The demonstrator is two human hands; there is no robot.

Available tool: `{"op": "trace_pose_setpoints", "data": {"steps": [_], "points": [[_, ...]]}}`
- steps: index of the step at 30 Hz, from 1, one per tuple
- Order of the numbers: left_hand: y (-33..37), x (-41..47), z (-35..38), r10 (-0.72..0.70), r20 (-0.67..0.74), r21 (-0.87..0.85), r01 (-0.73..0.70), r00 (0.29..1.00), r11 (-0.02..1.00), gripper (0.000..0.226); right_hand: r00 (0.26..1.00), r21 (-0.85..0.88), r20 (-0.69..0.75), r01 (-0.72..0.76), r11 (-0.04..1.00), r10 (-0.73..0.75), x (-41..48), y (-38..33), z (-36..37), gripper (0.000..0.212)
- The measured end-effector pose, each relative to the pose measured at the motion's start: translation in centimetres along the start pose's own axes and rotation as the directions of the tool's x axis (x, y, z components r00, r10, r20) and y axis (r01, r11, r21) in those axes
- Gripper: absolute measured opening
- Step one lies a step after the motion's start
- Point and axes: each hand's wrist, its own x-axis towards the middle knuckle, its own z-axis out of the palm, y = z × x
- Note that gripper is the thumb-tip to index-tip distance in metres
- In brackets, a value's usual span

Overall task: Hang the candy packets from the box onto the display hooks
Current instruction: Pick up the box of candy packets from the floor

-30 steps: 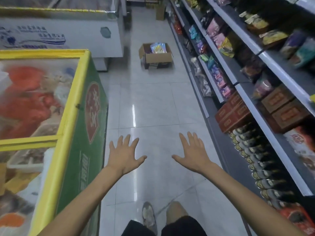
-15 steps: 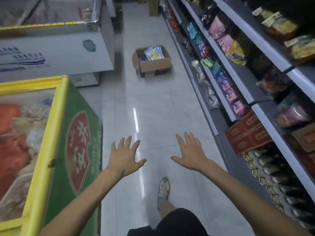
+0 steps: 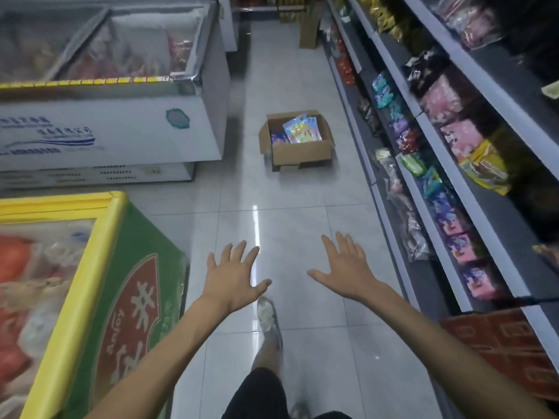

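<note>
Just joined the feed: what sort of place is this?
Probably a small grocery shop: shelves of packaged snacks on the right, glass-topped chest freezers on the left, an open cardboard box of packets on the floor.

The floor [image 3: 302,237] is pale tile, smooth and glossy enough to carry a bright streak of reflected light. The box [image 3: 302,152] is plain brown cardboard, matt. The candy packets [image 3: 299,131] in it are shiny plastic film. The white freezer [image 3: 121,128] has smooth, satin-painted sides and a glass lid [image 3: 106,43]. The green freezer [image 3: 133,297] has a glossy printed side under a smooth yellow rim [image 3: 78,297], seemingly plastic. The shelves [image 3: 435,189] are grey and matt, like painted metal; the bags [image 3: 459,140] on them are glossy, crinkled plastic. The red cartons [image 3: 508,343] look like printed cardboard. The shorts [image 3: 260,394] are dark matt cloth.
</note>
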Motion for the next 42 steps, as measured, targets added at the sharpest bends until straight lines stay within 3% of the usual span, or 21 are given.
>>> {"op": "trace_pose_setpoints", "data": {"steps": [6,11,22,30,39,42], "points": [[-2.6,14.8,-5.0,0.019,0.043,-0.046,-0.017,0.999,0.999,0.093,0.999,-0.041,0.047,-0.018,0.999,0.02,12.7,0.6,-7.0,0.101],[-3.8,26.8,-10.9,0.067,-0.009,-0.035,-0.067,0.998,0.997,0.09,0.999,-0.033,0.019,-0.048,0.998,0.049,22.3,2.1,-14.1,0.098],[-1.2,51.2,-19.1,0.143,-0.03,0.005,-0.143,0.989,0.99,0.09,0.993,0.038,-0.009,-0.118,0.992,0.119,42.4,9.5,-23.9,0.099],[0.8,67.1,-24.6,0.067,0.067,0.055,-0.071,0.996,0.996,0.086,0.997,0.014,0.029,-0.073,0.997,0.072,58.6,15.8,-32.7,0.097],[-1.2,81.4,-28.9,-0.055,-0.009,-0.146,0.053,0.998,0.988,0.083,0.997,-0.086,0.077,0.028,0.996,-0.022,75.4,16.4,-39.3,0.097],[-3.4,87.4,-28.3,-0.109,0.044,-0.158,0.115,0.993,0.981,0.085,0.994,-0.084,0.105,0.023,0.996,-0.015,81.7,15.9,-40.1,0.096]]}}
